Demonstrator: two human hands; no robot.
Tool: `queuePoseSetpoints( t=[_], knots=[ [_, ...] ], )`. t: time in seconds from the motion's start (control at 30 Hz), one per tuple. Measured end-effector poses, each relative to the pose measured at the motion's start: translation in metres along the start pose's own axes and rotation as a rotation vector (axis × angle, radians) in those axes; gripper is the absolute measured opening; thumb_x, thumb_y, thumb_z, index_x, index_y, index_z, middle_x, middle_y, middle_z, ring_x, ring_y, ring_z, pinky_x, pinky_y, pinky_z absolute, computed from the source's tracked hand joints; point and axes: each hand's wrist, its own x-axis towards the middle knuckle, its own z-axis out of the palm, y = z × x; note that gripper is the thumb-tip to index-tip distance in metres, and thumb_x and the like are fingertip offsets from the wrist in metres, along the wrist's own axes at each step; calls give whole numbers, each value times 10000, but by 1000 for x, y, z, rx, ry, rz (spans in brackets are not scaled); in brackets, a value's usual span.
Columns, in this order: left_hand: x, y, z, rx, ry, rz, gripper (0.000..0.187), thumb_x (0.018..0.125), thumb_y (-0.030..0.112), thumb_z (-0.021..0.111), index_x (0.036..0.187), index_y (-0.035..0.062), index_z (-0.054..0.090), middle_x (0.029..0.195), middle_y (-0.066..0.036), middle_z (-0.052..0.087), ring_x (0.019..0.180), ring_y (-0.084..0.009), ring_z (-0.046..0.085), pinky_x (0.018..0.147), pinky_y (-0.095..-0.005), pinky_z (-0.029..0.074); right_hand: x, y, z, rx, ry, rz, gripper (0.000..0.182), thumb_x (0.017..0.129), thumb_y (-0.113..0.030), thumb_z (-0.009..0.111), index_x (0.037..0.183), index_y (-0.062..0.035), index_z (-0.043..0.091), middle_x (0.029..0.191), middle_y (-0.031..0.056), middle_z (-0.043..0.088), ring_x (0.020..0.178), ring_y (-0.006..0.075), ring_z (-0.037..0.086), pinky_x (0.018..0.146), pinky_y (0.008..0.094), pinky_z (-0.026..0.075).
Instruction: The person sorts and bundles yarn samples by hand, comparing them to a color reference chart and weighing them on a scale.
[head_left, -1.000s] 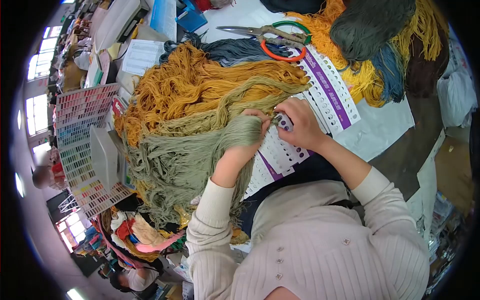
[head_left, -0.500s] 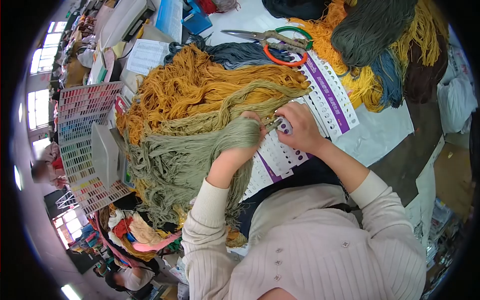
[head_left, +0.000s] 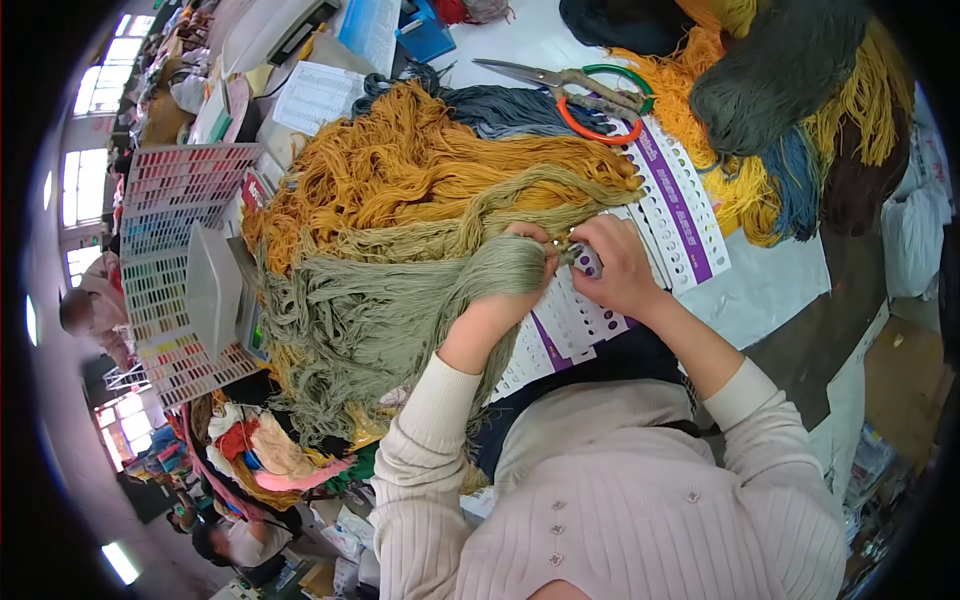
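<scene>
My left hand point(head_left: 510, 300) is wrapped round the top of a thick grey-green yarn bundle point(head_left: 370, 310), whose loose strands spread to the left. Close beside it, my right hand point(head_left: 617, 262) pinches the end of the bundle, with its fingers bent; the small part between the fingertips is hard to make out. White punched cards with a purple stripe point(head_left: 672, 205) lie under and beyond my hands. Orange-brown yarn point(head_left: 400, 170) and an olive strand point(head_left: 500, 205) lie just past the grey-green bundle. Scissors with red and green handles point(head_left: 590, 95) rest above the cards.
Grey, yellow and blue yarn bundles point(head_left: 775, 80) are heaped at the upper right. A colour chart board point(head_left: 185, 265) stands at the left near a white tray point(head_left: 213, 290). A blue holder point(head_left: 425, 35) is at the top. Other people point(head_left: 245, 545) sit at the lower left.
The view has shifted, so the table items appear a little farther right and lower. Both hands stay close together on the grey-green bundle's end, with the right fingers slightly changed in position.
</scene>
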Motion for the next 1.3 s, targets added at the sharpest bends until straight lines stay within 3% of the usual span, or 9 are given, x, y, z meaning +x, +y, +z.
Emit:
queuePoseSetpoints(
  t=[0.23, 0.43, 0.63, 0.73, 0.83, 1.07, 1.13, 1.23, 1.3],
  knots=[
    [-6, -5, -7, 70, -25, -85, 43, 620, 23, 577, 657, 44, 568, 779, -61, 531, 705, -216, 517, 601, -304, 415, 0, 5, -3, 78, 2, 18, 197, 574, -30, 569, 758, -59, 503, 778, 68, 481, 737, 248, 474, 626, 317, 358],
    [-19, -1, -18, -89, 93, -101, 47, 737, 55, 542, 753, 24, 573, 874, -60, 556, 714, -188, 538, 637, -279, 420, -3, 8, 1, 62, 19, 7, 141, 568, -8, 560, 692, -60, 518, 754, 58, 492, 708, 238, 477, 622, 317, 362],
    [-37, 1, -27, -410, 137, -282, 116, 794, 88, 512, 824, -10, 567, 780, -46, 580, 699, -110, 531, 642, -238, 412, -1, 6, -2, 53, -42, -50, 128, 525, -27, 555, 626, -80, 497, 726, 38, 474, 693, 212, 459, 614, 307, 329],
    [-32, 14, -29, -339, 133, -357, 107, 765, 117, 547, 786, 19, 586, 687, -66, 564, 631, -146, 522, 571, -263, 392, 2, 4, -1, -19, -107, -92, 124, 507, -64, 557, 592, -99, 475, 716, 28, 453, 699, 199, 445, 616, 303, 301],
    [-30, 13, -27, -265, 152, -318, 115, 777, 106, 539, 819, 7, 580, 717, -45, 578, 649, -119, 526, 611, -234, 409, 2, 2, -5, -17, -137, -100, 120, 505, -97, 558, 575, -110, 461, 718, 19, 439, 704, 191, 438, 619, 301, 285],
    [-33, 0, -14, 129, -45, -146, 128, 759, 157, 526, 775, 41, 578, 713, -105, 553, 679, -275, 506, 595, -348, 393, 3, 5, -6, 43, -127, -126, 118, 514, -111, 562, 564, -109, 455, 716, 12, 420, 692, 185, 430, 619, 299, 277],
    [-37, 6, -20, 156, -219, -108, 145, 758, 176, 525, 795, 45, 576, 748, -109, 554, 725, -276, 505, 627, -355, 394, 2, 5, -6, 33, -131, -119, 117, 518, -106, 564, 563, -106, 456, 720, 11, 422, 694, 181, 431, 619, 299, 277],
    [-51, 4, -15, 54, -155, -26, 108, 733, 136, 570, 771, 35, 581, 717, -102, 559, 677, -238, 520, 612, -300, 403, 1, 5, -5, 10, -147, -119, 111, 521, -98, 562, 564, -98, 460, 728, 16, 430, 701, 182, 433, 620, 300, 273],
    [-53, 10, -20, -94, -85, -162, 92, 731, 113, 570, 764, 27, 577, 704, -89, 551, 657, -212, 511, 597, -286, 397, 1, 5, -5, 21, -154, -126, 107, 516, -97, 556, 565, -89, 461, 731, 28, 437, 705, 193, 431, 619, 301, 267]
  ],
)
